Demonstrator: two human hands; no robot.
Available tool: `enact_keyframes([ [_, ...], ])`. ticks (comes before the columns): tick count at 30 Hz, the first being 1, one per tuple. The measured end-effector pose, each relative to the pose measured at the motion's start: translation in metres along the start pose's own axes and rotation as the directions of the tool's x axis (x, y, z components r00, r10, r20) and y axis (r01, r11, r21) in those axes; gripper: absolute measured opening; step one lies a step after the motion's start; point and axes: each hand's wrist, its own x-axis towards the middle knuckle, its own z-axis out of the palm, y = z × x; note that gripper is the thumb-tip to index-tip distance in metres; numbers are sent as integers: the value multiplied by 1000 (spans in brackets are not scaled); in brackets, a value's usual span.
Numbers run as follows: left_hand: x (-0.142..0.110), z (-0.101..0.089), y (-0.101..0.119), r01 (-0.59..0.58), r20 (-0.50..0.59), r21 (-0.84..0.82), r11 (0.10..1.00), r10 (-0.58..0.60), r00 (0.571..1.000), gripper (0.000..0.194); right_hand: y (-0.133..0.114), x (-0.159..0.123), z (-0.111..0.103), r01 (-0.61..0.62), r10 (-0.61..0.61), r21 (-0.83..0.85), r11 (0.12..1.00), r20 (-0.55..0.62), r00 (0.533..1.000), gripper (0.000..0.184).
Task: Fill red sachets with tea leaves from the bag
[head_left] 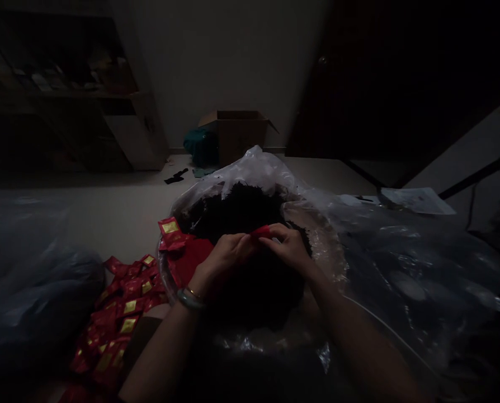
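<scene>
My left hand (227, 252) and my right hand (289, 246) meet above a dark heap of loose, leaf-like bits (245, 210). Between their closed fingertips is a small red packet (262, 230), partly covered by the fingers. The heap lies in a wide round container lined with a clear plastic bag (258, 159). At its left side, flat red packets (191, 260) are stacked beside my left wrist. One red packet with a gold label (172, 232) lies on top at the rim. Dim light hides the detail of the heap's near part.
Many red packets with gold labels (128, 296) are piled at the lower left. Large clear plastic bags lie left (32, 280) and right (409, 280). Behind stand an open cardboard box (244, 137), a teal bundle (200, 145) and a shelf unit (143, 140). Paper (420, 200) lies at right.
</scene>
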Motion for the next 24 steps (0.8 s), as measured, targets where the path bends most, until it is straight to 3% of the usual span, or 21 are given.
enact_keyframes([
  [2, -1, -2, 0, -8, 2, 7, 1000, 8, 1000, 50, -6, 0, -4, -79, 60, 137, 987, 136, 989, 24],
  [6, -2, -4, -4, -71, 1, 214, 974, 73, 997, 49, -8, 0, -5, -320, 215, 233, 918, 385, 898, 31],
  [8, -1, -3, -7, -111, -7, 364, 925, 121, 993, 43, -2, 2, 0, -349, 242, 241, 906, 381, 892, 33],
  [10, 1, -2, -8, -138, -65, 542, 829, 204, 977, 33, 6, 4, 6, -335, 253, 279, 900, 290, 923, 36],
  [14, 4, -2, -12, -103, -139, 802, 588, 351, 926, 61, 12, 8, 11, -287, 270, 368, 884, 98, 958, 42],
  [17, 6, -2, -19, -113, -119, 819, 563, 360, 925, 53, 4, 5, 7, -294, 234, 387, 874, 193, 953, 41],
  [20, 7, -1, -26, -216, -57, 788, 576, 418, 907, 42, -3, 2, 2, -349, 227, 361, 865, 339, 913, 43],
  [24, 7, 1, -29, -297, -9, 769, 566, 474, 881, 49, 0, 0, 2, -425, 297, 362, 829, 359, 885, 47],
])
